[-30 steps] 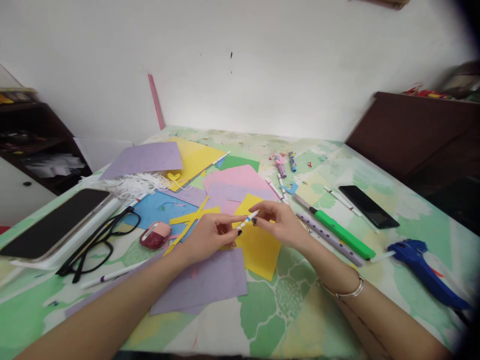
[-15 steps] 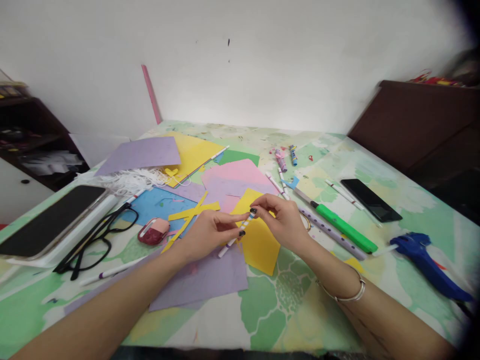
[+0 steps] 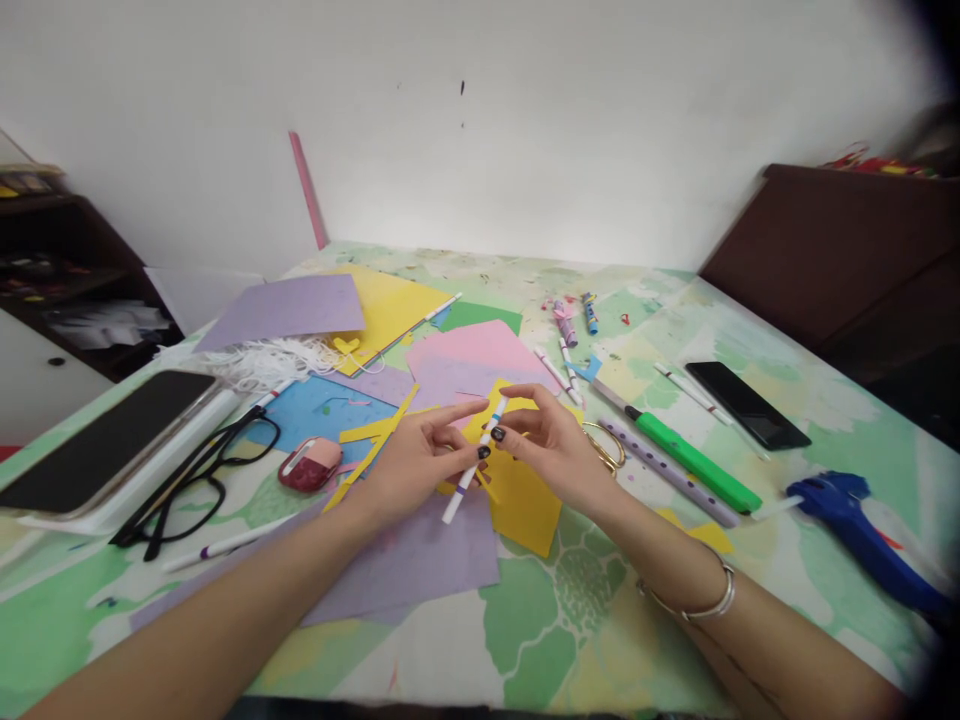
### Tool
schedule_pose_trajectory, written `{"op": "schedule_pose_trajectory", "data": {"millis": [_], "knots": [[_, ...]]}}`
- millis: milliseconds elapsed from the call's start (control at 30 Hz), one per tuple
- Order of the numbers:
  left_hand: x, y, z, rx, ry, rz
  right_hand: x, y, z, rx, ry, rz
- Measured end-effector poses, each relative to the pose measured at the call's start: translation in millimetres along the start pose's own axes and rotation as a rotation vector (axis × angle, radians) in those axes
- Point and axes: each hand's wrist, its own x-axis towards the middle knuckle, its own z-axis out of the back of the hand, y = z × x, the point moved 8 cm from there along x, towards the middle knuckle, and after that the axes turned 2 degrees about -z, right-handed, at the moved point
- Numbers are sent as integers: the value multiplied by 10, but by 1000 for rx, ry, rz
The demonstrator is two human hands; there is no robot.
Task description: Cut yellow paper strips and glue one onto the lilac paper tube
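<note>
Between my two hands is a slim white felt-tip pen point(image 3: 457, 498) with purple and blue bands, tilted over the paper. My left hand point(image 3: 420, 450) pinches its middle between thumb and fingers. My right hand point(image 3: 551, 440) has its thumb and fingertips on the upper part. A narrow yellow paper strip point(image 3: 487, 486) shows just beneath the pen by my fingers; its other end is hidden. Below lie a yellow paper sheet point(image 3: 529, 510) and purple paper point(image 3: 420, 560). Left of my left hand are crossed yellow strips point(image 3: 360, 432).
On the right lie gold-handled scissors point(image 3: 611, 450), a green cutter point(image 3: 694, 460), a dotted purple tube point(image 3: 667, 470), a phone point(image 3: 746, 403) and a blue glue gun point(image 3: 862, 540). Glasses point(image 3: 202, 480), an earbud case point(image 3: 310, 464) and white string point(image 3: 262, 362) are at left.
The yellow strip wound around the pen has come loose and hangs below it. My right fingers have shifted their hold, and more of the white pen shows.
</note>
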Motion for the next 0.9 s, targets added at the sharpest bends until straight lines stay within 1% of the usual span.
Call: {"op": "schedule_pose_trajectory", "data": {"millis": [133,233,433,600,733,900], "knots": [[-3,-3,-10,-29,23,-23,2,60,33,118,-20,66],[-10,-5,-13,-20,34,-23,8,83,42,225,-8,76],[-5,-32,-31,-2,46,-15,-1,57,16,373,14,3],[-8,-32,-56,-19,67,-17,-12,28,-37,463,56,-26],[-20,-32,-96,-10,83,-22,-17,-5,-87,498,106,-75],[-34,-29,-149,-26,111,-7,-11,-40,-101,474,114,-108]]}}
